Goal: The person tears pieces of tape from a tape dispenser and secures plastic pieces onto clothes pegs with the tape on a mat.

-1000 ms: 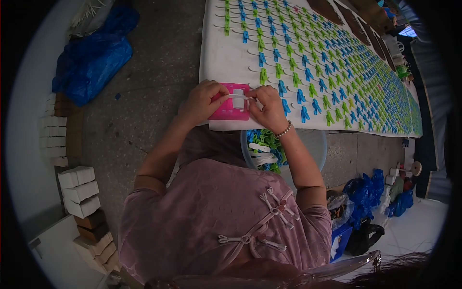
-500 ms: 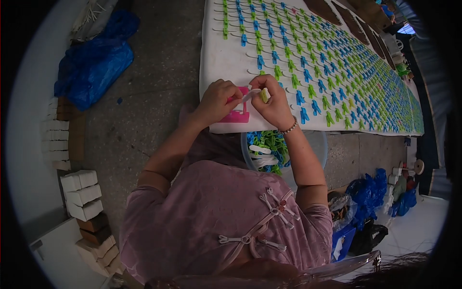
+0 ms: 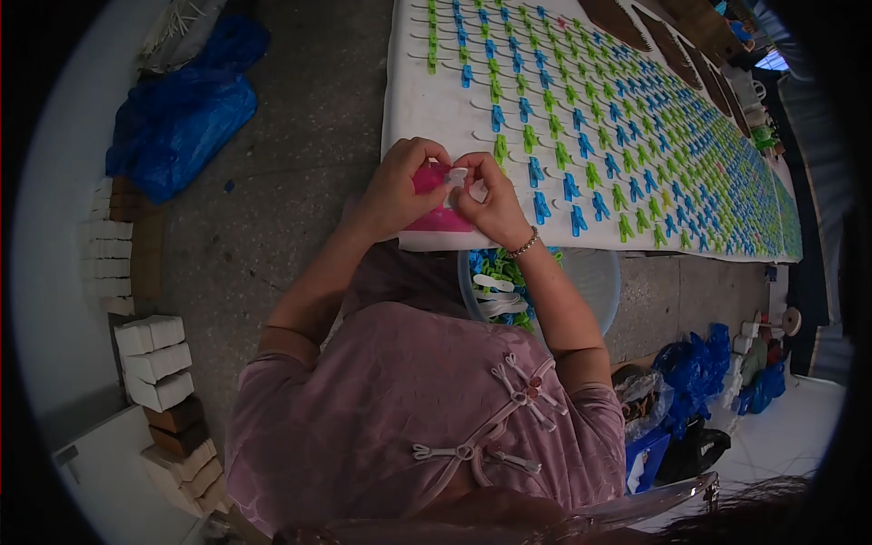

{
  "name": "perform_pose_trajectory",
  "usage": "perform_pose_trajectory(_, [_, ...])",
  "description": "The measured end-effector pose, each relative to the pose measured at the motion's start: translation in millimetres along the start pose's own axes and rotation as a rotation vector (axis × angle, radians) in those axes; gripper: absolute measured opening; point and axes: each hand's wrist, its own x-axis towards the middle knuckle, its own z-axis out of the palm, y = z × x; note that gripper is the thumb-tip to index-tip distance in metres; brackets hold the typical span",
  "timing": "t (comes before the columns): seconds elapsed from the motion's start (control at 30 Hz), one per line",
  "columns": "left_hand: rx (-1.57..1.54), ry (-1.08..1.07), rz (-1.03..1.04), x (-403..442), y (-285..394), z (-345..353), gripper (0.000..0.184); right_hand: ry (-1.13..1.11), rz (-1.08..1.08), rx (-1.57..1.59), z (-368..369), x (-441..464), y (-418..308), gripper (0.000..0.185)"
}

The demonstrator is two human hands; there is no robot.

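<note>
Left hand (image 3: pixel 406 189) and right hand (image 3: pixel 495 207) held a small white strip (image 3: pixel 457 176) in narrow pinches over the pink plastic holder (image 3: pixel 441 221); uneven pull risked a slip.

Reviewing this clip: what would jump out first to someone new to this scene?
Most likely the rows of blue and green plastic clips spread across the white-topped table. Next, the left hand and right hand meeting at a small white piece over a bright pink plate at the table's near corner. The blue plastic bag on the floor at far left also stands out.
</note>
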Motion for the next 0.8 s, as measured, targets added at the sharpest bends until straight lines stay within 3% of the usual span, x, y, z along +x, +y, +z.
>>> perform_pose_trajectory(0.23, [0.072,-0.010,0.062,1.0,0.4,-8.9,0.026,-0.036,-0.129,-0.187,0.1,1.5,10.1,0.028])
perform_pose_trajectory(0.5, [0.081,-0.005,-0.037,-10.7,-26.7,7.2,0.024,-0.052,-0.149,-0.354,-19.8,-4.9,7.5,0.027])
perform_pose_trajectory(0.8, [0.085,-0.038,-0.010,-5.5,-29.4,13.7,0.023,-0.028,-0.181,-0.418,-27.3,-5.6,4.6,0.027])
